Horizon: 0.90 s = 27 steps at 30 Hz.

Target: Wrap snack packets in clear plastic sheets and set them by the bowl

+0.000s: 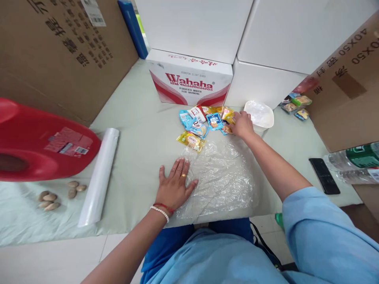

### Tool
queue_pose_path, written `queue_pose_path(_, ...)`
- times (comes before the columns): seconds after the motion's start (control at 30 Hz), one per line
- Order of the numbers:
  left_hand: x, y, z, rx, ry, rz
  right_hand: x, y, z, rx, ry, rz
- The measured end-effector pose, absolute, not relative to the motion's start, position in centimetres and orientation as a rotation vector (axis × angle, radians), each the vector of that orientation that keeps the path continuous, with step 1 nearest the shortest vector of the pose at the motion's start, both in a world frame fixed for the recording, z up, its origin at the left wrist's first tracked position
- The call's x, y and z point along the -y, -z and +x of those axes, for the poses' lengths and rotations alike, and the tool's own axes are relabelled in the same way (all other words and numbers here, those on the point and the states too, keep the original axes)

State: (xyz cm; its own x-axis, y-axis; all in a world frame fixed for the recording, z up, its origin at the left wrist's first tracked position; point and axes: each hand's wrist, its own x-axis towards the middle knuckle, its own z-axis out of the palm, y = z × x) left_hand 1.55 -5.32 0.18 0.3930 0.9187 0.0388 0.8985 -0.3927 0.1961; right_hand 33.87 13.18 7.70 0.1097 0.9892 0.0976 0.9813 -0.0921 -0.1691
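My left hand (175,184) lies flat and open, fingers spread, on the left edge of a crinkled clear plastic sheet (220,177) spread on the pale green table (139,130). My right hand (242,124) reaches forward to a pile of small snack packets (204,122) in blue, yellow and red. Its fingers curl onto the packets at the pile's right end. Whether they grip one is hidden from view.
A white bowl (260,114) stands just right of the pile. A roll of clear film (99,175) and several nuts (49,199) lie at the left beside a red jug (35,142). Cartons line the back. A phone (324,175) and bottles (355,159) lie at the right.
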Motion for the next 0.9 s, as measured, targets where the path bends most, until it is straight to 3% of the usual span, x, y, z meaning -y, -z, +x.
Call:
queue_pose_path(0.27, 5.3, -0.1, 1.4, -1.625, -0.253, 2.497, -13.7, -7.2, 22.4, 2.315, -0.457, -1.872)
queue_pose_path(0.43, 5.4, 0.0, 1.3, -1.619, -0.283, 2.502, -12.8, -7.1, 23.0, 2.332, -0.449, -1.905)
queue_pose_path(0.67, 5.4, 0.0, 1.3, -1.618, -0.298, 2.502, -13.4, -9.3, 29.9, 2.221, -0.135, -2.204)
queue_pose_path(0.9, 5.4, -0.3, 1.3, -1.624, -0.254, 2.544, -17.3, -7.5, 21.8, 2.109, -0.315, -2.088)
